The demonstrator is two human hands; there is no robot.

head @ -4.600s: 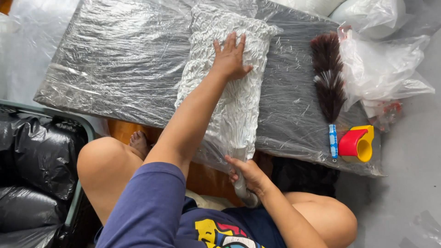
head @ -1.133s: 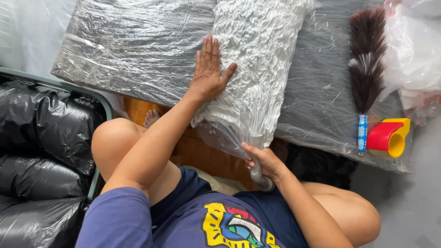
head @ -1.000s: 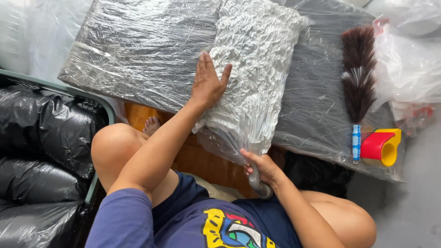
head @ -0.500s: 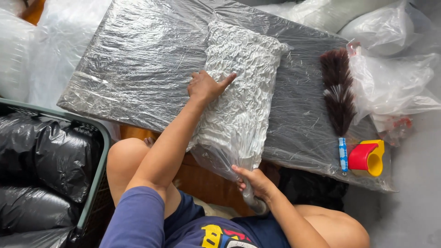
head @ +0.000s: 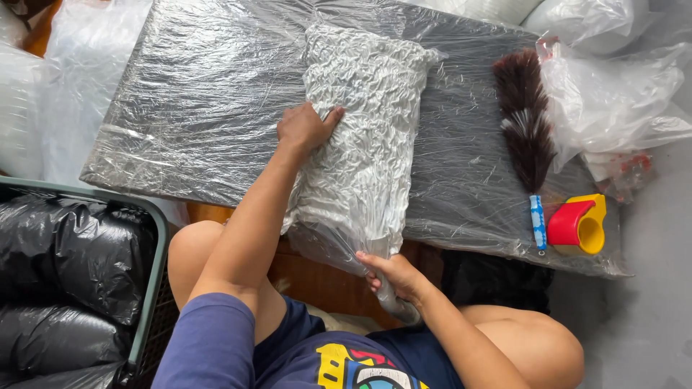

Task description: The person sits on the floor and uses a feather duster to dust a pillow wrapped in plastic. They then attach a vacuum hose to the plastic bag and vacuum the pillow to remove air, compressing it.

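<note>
A long clear plastic bag stuffed with crinkled white material (head: 364, 144) lies lengthwise across a dark board wrapped in clear film (head: 194, 108). My left hand (head: 306, 128) rests on the bag's left edge, about halfway along it, with the fingers curled into the plastic and the thumb pointing right. The near end of the bag hangs over the board's front edge and narrows into a twisted neck. My right hand (head: 393, 277) is closed around that neck, just above my lap.
A dark feather duster with a blue handle (head: 525, 119) lies on the right of the board, next to a red and yellow scoop (head: 577, 225). Clear plastic bags (head: 620, 101) pile up at the right. A green crate of black bags (head: 65, 266) stands at the left.
My left hand went from a flat palm on the bag to curled fingers at its left edge. The right hand kept its hold on the neck. The view shifted.
</note>
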